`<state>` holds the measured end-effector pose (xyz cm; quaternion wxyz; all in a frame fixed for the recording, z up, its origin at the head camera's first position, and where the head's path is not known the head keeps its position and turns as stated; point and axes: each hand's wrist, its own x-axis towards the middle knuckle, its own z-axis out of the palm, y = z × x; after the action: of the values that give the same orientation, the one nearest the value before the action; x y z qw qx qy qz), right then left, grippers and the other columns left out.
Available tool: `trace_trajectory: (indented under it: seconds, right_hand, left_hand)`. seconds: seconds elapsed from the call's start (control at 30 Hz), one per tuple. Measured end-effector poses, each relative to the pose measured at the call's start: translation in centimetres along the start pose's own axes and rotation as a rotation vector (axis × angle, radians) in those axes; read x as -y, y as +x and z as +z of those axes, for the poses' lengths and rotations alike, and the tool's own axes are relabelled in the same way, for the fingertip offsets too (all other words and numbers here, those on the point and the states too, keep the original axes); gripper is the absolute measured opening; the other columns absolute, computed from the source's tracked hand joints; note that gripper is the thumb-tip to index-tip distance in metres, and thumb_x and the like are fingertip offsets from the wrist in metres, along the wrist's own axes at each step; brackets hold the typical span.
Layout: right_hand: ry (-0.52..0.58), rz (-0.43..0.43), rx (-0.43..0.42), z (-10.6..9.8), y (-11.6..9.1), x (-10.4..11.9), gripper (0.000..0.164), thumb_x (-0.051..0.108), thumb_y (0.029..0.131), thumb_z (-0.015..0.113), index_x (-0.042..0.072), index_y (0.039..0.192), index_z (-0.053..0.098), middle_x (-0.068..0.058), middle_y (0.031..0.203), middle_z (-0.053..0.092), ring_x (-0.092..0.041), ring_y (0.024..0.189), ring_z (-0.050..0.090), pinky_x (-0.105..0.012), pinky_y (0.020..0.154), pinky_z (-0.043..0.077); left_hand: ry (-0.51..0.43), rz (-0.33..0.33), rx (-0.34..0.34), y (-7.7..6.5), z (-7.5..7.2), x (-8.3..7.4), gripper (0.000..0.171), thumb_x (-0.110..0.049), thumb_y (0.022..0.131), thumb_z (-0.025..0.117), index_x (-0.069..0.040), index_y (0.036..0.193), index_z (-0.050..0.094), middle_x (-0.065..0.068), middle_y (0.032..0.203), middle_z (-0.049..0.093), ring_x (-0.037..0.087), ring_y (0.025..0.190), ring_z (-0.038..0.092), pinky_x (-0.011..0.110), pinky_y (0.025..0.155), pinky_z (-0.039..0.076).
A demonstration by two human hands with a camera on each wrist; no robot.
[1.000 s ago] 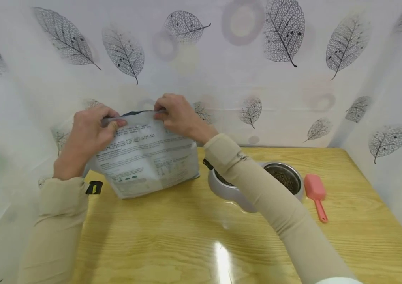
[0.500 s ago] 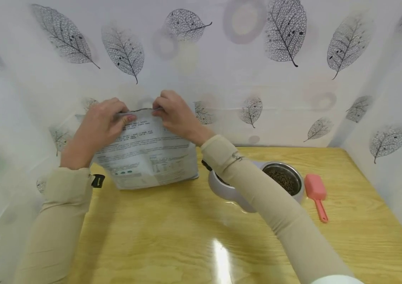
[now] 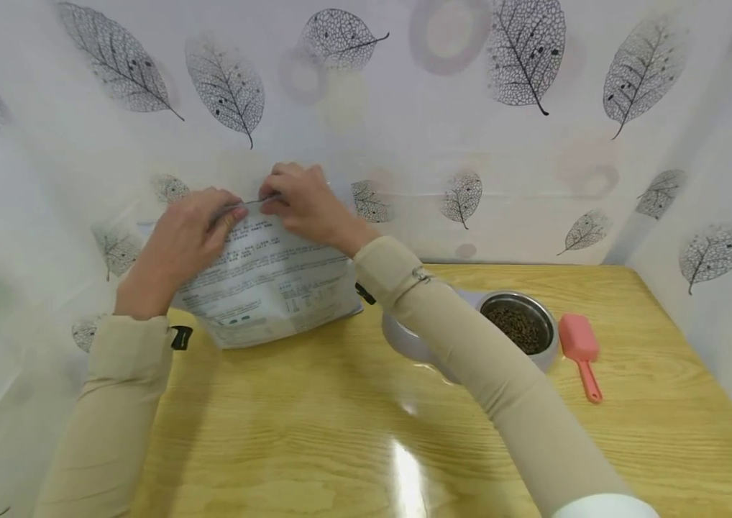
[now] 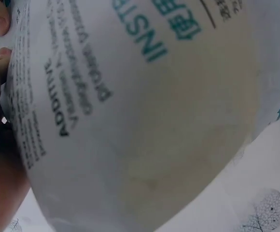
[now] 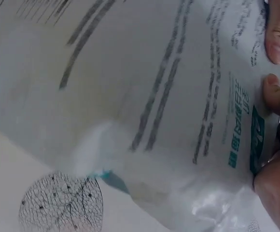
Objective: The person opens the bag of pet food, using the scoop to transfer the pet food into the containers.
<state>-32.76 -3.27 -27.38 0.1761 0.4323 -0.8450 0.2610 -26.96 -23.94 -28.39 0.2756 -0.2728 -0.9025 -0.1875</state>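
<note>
A pale printed pet food bag (image 3: 275, 280) stands on the left part of the table, its lower edge slanting. Along its top edge my left hand (image 3: 185, 237) pinches the rim between thumb and fingers. Just to the right, my right hand (image 3: 308, 205) pinches the same rim, the two hands a short gap apart. Between them the edge looks pressed together in a thin line. In the left wrist view the bag (image 4: 145, 121) bulges across most of the picture. The right wrist view shows both thumbs on the bag (image 5: 130, 96) near its top.
A grey double feeding bowl (image 3: 408, 342) stands right of the bag, partly behind my right sleeve. Brown kibble (image 3: 515, 327) lies in its right steel bowl. Beside it rests a pink scoop (image 3: 579, 338) on the wooden table (image 3: 314, 432). A leaf-patterned covering (image 3: 405, 129) hangs behind.
My left hand has slid right along the bag's rim, and my right hand has shifted slightly left. The dark gap at the top has narrowed to a thin line.
</note>
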Motion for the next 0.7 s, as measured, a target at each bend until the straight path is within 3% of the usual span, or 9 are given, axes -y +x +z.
trace_trajectory:
  seconds: [0.17,0.4,0.57,0.7]
  right_hand:
    - [-0.039,0.022,0.028,0.4,0.2,0.5,0.016,0.019,0.099,0.067,0.005,0.106,0.072,-0.007,0.106,0.072,-0.021,0.099,0.062,-0.032,0.088,0.04]
    - [-0.077,0.139,0.102,-1.6,-1.1,-0.4,0.028,0.03,0.104,0.062,0.011,0.124,0.067,-0.004,0.116,0.066,-0.02,0.108,0.058,-0.039,0.098,0.037]
    - [-0.13,0.297,0.103,-3.4,-3.6,-2.2,0.064,0.044,0.097,0.07,0.013,0.149,0.05,-0.01,0.139,0.055,-0.028,0.126,0.052,-0.046,0.107,0.036]
    - [-0.021,0.348,0.07,-3.6,-5.6,-3.1,0.082,0.04,0.094,0.075,0.003,0.156,0.037,-0.019,0.134,0.056,-0.03,0.115,0.056,-0.041,0.1,0.048]
  left_hand:
    - [0.016,0.001,0.037,0.1,-0.1,0.0,0.016,-0.01,0.103,0.06,0.004,0.099,0.067,0.017,0.084,0.066,0.029,0.074,0.057,0.042,0.071,0.044]
    - [-0.009,-0.066,0.066,-0.5,-1.0,0.3,0.024,-0.016,0.104,0.059,0.004,0.116,0.065,0.024,0.105,0.069,0.039,0.095,0.059,0.054,0.086,0.043]
    - [0.04,-0.123,0.107,-2.0,-2.3,1.2,0.029,-0.017,0.102,0.063,0.002,0.123,0.062,0.022,0.107,0.069,0.039,0.095,0.061,0.053,0.079,0.039]
    - [0.054,-0.248,0.175,-3.4,-3.8,2.0,0.025,-0.018,0.103,0.062,0.002,0.118,0.062,0.021,0.098,0.068,0.031,0.083,0.061,0.04,0.072,0.041]
